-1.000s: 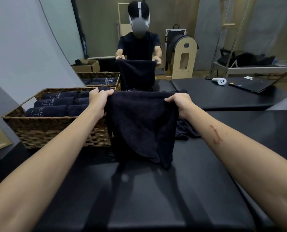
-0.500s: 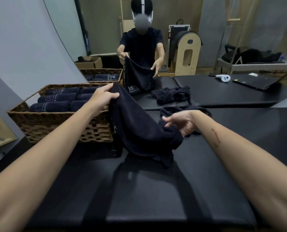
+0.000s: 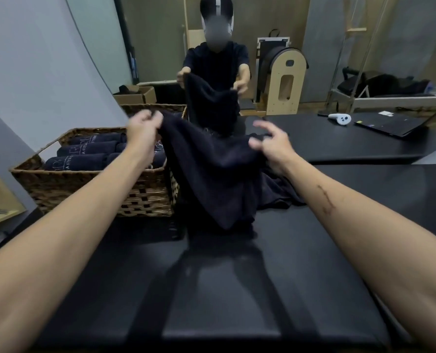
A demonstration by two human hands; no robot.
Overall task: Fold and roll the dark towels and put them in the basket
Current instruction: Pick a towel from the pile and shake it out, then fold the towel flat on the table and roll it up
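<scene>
Head view: your left hand (image 3: 142, 128) pinched dark towel (image 3: 212, 171) by top corner, beside basket (image 3: 89, 189). Your right hand (image 3: 270, 146) was half open, fingers spread; grip on other edge, cannot tell. Towel hung above black mat (image 3: 224, 289). Risk, as I judge: right side slips, towel sags uneven, fold goes crooked.

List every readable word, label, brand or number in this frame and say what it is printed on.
"A FIT…": pale stitched lettering on the rolled towels in the basket; it repeats on several rolls and the rest curves out of sight.
A pale logo beside that lettering: too blurred to read.
White label on the laptop: too small to read.
Marks on the white controller: not legible.
No legible print shows on the towel being held.
</scene>
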